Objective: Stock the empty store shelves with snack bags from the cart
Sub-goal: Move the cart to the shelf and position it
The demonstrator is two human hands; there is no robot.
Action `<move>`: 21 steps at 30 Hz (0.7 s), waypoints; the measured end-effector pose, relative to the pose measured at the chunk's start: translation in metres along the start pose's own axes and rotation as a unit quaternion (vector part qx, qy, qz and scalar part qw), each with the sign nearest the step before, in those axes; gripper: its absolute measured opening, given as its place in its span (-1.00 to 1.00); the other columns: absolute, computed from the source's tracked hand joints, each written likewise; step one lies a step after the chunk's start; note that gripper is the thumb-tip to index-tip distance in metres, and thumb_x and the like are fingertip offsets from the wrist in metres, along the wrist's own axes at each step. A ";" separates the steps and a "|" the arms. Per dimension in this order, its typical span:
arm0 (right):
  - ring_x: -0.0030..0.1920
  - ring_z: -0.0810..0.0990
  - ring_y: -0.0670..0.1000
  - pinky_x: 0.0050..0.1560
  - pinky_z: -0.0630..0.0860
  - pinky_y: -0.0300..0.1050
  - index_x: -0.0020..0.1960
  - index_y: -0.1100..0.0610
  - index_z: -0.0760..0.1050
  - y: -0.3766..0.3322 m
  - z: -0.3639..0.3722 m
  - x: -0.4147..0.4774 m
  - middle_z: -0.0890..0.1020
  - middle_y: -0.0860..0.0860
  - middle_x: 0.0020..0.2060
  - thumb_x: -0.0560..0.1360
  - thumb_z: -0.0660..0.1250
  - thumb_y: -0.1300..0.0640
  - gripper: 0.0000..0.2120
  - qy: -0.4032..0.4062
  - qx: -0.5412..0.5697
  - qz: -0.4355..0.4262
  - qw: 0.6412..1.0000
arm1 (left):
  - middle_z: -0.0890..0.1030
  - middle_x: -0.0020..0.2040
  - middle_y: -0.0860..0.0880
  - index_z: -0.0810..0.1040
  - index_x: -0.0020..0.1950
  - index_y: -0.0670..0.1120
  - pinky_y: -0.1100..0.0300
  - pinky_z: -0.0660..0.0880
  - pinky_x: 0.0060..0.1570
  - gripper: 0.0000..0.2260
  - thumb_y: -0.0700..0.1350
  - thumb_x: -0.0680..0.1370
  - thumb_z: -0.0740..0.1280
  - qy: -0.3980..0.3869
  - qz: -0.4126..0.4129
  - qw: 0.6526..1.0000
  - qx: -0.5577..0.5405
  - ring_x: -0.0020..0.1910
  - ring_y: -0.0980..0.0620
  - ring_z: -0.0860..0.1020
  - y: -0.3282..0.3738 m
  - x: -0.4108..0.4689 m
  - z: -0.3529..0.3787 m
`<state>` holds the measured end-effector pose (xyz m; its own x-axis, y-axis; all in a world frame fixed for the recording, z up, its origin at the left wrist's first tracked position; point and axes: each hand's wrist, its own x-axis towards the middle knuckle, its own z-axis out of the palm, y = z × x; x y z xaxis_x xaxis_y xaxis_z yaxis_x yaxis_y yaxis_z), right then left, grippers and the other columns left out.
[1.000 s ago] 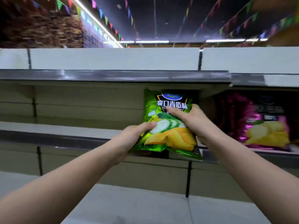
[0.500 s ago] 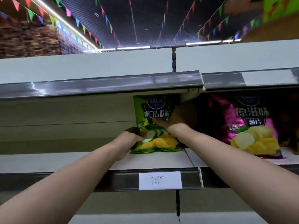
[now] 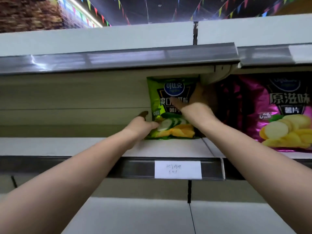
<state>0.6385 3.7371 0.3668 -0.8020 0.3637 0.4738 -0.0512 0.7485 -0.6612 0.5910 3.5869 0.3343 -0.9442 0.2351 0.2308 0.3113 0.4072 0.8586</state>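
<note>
A green cucumber-flavour chip bag (image 3: pixel 162 105) stands upright at the back of the white shelf (image 3: pixel 84 146), just left of the shelf divider. My left hand (image 3: pixel 143 124) grips its lower left edge, thumb on the front. My right hand (image 3: pixel 194 100) holds its right side, thumb across the front and fingers hidden behind the bag. The cart is out of view.
A magenta chip bag (image 3: pixel 278 112) stands on the neighbouring shelf section to the right. A handwritten white label (image 3: pixel 178 169) sits in the shelf's front rail. The shelf above (image 3: pixel 118 59) overhangs closely. Shelf space extends to the left of the green bag.
The green bag went from in front of the shelf edge onto the shelf and further back, now upright. My right hand shifted up along its right side.
</note>
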 end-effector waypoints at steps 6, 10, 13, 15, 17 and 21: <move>0.12 0.44 0.09 0.02 0.31 -0.16 0.22 0.19 0.33 -0.054 0.012 -0.064 0.46 0.12 0.09 0.51 0.29 0.01 -0.61 0.052 0.150 -0.177 0.971 | 0.44 0.28 -0.07 0.33 0.39 -0.09 0.24 0.33 0.21 -0.51 -0.06 0.51 0.38 0.140 0.044 0.989 0.013 0.26 -0.01 0.44 -0.012 -0.058 -0.023; 0.12 0.31 -0.18 0.00 0.22 -0.44 0.29 0.12 0.28 -0.090 0.052 -0.106 0.35 -0.01 0.21 0.50 0.31 0.09 -0.59 -0.006 0.247 -0.248 0.937 | 0.44 0.31 -0.01 0.34 0.36 -0.08 0.19 0.33 0.30 -0.56 -0.09 0.51 0.36 0.186 0.079 0.978 0.050 0.29 0.09 0.40 -0.037 -0.111 -0.063; 0.10 0.34 -0.19 0.02 0.27 -0.48 0.25 0.09 0.30 -0.123 0.085 -0.136 0.37 -0.04 0.16 0.52 0.29 0.10 -0.66 -0.076 0.305 -0.259 0.913 | 0.43 0.29 0.03 0.33 0.36 -0.06 0.30 0.32 0.20 -0.54 -0.08 0.50 0.37 0.222 0.066 0.967 0.105 0.26 0.12 0.40 -0.061 -0.151 -0.107; 0.13 0.39 -0.11 0.06 0.32 -0.40 0.21 0.08 0.31 -0.147 0.109 -0.157 0.41 -0.01 0.13 0.52 0.29 0.11 -0.70 -0.119 0.335 -0.265 0.896 | 0.46 0.27 0.00 0.36 0.34 -0.08 0.23 0.36 0.22 -0.54 -0.09 0.48 0.40 0.249 0.041 0.961 0.114 0.25 0.09 0.43 -0.080 -0.177 -0.138; 0.12 0.42 -0.10 0.05 0.36 -0.36 0.17 0.04 0.30 -0.173 0.134 -0.182 0.43 0.00 0.12 0.52 0.29 0.11 -0.73 -0.161 0.352 -0.268 0.882 | 0.48 0.24 -0.01 0.39 0.28 -0.08 0.19 0.38 0.21 -0.58 -0.09 0.47 0.41 0.274 0.005 0.956 0.109 0.20 0.08 0.45 -0.103 -0.206 -0.169; 0.06 0.44 -0.08 0.06 0.38 -0.25 0.13 0.04 0.31 -0.230 0.197 -0.242 0.44 0.02 0.11 0.52 0.30 0.14 -0.76 -0.254 0.382 -0.252 0.852 | 0.47 0.21 0.01 0.39 0.26 -0.05 0.20 0.38 0.17 -0.61 -0.11 0.48 0.41 0.325 -0.086 0.936 0.100 0.14 0.09 0.44 -0.151 -0.274 -0.233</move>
<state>0.7273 3.3675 0.2902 -0.7079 -0.3295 0.6247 -0.6818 0.0882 -0.7262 0.7770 3.2552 0.2479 -0.8281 -0.4098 0.3825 0.1008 0.5623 0.8207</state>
